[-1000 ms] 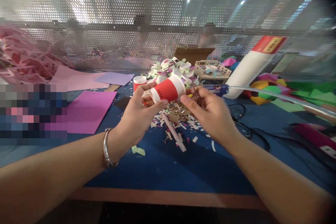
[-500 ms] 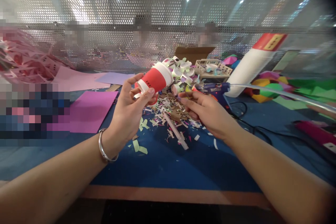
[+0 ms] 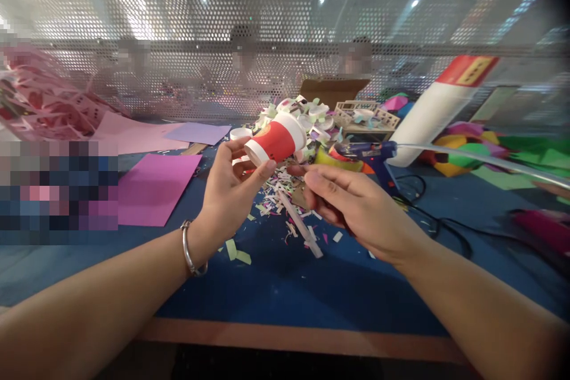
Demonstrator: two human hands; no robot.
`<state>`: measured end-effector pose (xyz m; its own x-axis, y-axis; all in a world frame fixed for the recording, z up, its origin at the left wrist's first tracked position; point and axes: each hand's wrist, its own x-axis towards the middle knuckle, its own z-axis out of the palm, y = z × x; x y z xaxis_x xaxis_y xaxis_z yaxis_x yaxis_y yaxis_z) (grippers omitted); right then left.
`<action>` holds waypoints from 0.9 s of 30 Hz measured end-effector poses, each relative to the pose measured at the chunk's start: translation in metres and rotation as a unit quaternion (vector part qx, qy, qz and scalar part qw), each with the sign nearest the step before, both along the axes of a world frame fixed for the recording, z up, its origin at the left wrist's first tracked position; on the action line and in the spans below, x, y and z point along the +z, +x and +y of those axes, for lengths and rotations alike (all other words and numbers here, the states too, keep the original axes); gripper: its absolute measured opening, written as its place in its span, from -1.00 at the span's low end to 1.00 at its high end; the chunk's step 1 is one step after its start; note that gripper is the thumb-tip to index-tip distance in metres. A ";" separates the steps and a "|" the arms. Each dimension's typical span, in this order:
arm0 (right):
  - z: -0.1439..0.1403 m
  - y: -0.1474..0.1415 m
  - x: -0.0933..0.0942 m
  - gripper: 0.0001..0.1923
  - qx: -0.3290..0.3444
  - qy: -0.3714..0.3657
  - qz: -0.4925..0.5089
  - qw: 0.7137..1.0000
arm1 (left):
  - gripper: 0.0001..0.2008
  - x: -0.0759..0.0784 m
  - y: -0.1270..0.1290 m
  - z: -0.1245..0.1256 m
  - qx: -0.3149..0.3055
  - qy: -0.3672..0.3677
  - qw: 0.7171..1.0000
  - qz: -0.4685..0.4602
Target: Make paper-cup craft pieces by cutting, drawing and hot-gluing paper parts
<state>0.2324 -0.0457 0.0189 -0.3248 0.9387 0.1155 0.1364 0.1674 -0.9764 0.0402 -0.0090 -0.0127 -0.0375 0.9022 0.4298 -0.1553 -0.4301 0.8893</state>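
My left hand (image 3: 229, 199) is closed around a red paper cup (image 3: 280, 141) with white bands at its ends. The cup lies tilted, nearly sideways, above a pile of scraps. Just behind those fingers shows a white round rim (image 3: 241, 132), mostly hidden. Close to the cup's right side, my right hand (image 3: 351, 202) is pinched, thumb against fingers; whatever it may hold is too small or hidden to make out. Beyond the right hand stands a blue glue gun (image 3: 380, 163) with a long clear glue stick (image 3: 481, 160) in its back, beside a yellow tape roll (image 3: 332, 159).
Paper scraps (image 3: 276, 199) and a pale narrow strip (image 3: 303, 228) lie mid-table. Pink-purple paper (image 3: 158, 190) is at left, shredded pink paper (image 3: 48, 89) behind. A leaning white roll (image 3: 427, 119), black cable (image 3: 458, 225) and magenta object (image 3: 543, 228) are at right. Perforated metal screen (image 3: 285, 6) behind.
The cup has turned in my left hand, showing its lower rim more, and moved slightly right. My right hand has come nearer to the cup, still pinched.
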 end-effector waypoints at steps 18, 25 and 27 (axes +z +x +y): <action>-0.005 -0.001 0.000 -0.67 0.044 -0.058 0.055 0.996 | -0.50 -0.005 0.013 -0.013 -0.019 0.064 0.995 0.076; -0.004 -0.001 0.002 -0.65 0.041 -0.063 0.066 0.995 | -0.62 -0.001 0.014 -0.019 -0.076 0.025 0.997 0.023; -0.003 -0.001 0.002 -0.64 0.042 -0.063 0.065 0.995 | -0.62 -0.001 0.013 -0.018 -0.067 0.017 0.997 0.019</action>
